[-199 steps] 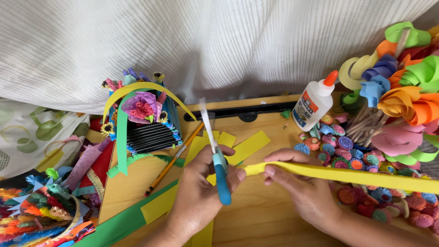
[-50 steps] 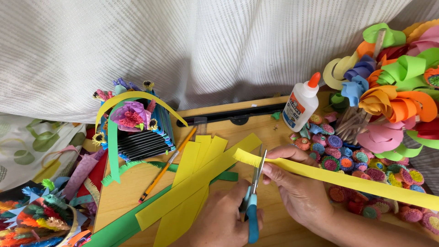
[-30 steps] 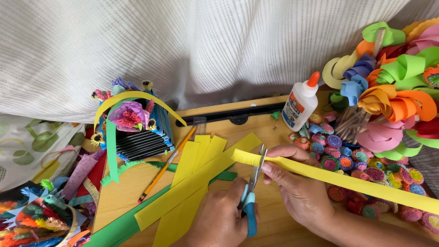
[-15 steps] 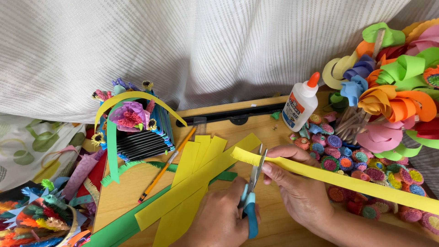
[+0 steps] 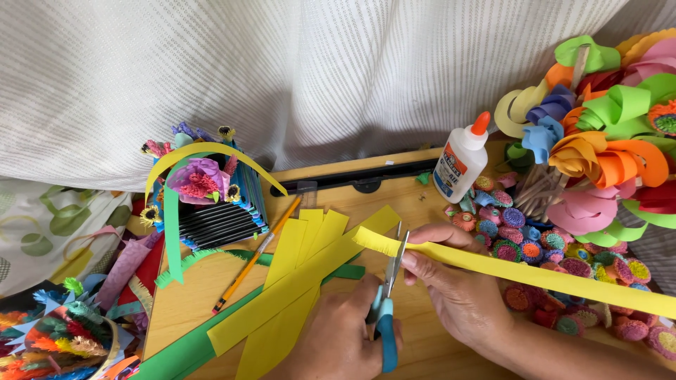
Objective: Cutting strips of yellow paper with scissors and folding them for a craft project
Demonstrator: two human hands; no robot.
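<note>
From the head camera, the left hand (image 5: 338, 338) is closed around the blue handles of a pair of scissors (image 5: 387, 295), whose blades bite into the near end of a long yellow paper strip (image 5: 535, 274). The right hand (image 5: 458, 288) pinches that strip just behind the blades and holds it taut across the right side of the wooden board (image 5: 204, 281).

The strip's end carries a short run of fine fringe cuts, so the fringing looks barely begun (nearly the whole length running off to the right is uncut). A fan of plain yellow strips (image 5: 296, 281) lies at the board's middle, uncut, over a green strip (image 5: 197, 345).

A pencil (image 5: 257, 253) lies left of the fan. A glue bottle (image 5: 461, 158) stands at the far right corner, near rolled paper flowers (image 5: 535, 246). A paper basket (image 5: 208, 193) sits at the far left, before a white curtain (image 5: 282, 63).
</note>
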